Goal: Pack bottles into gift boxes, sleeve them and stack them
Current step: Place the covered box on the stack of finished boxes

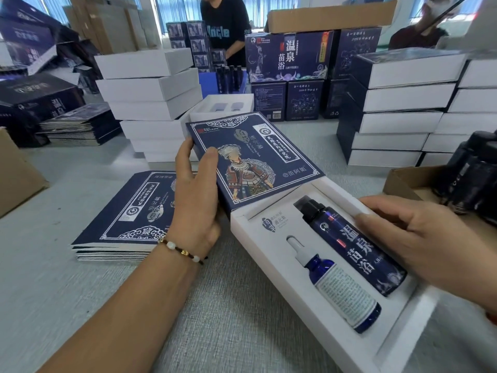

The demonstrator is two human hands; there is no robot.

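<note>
A white gift box [271, 267] lies open on the table in front of me. In its insert sit a tall dark blue bottle [349, 243] with a black cap and a small blue dropper bottle [338, 286]. My right hand [427, 246] rests on the box's right edge, its fingers touching the tall bottle. My left hand [199, 189] grips a dark blue printed sleeve [255, 157] by its left edge, thumb on top. The sleeve's near end meets the box's far end.
A pile of flat blue sleeves [126, 219] lies at the left. White boxes [150, 84] are stacked behind; sleeved boxes [395, 103] stand stacked at the right. A cardboard carton [403, 179] with dark bottles sits far right. Two people are at the far side.
</note>
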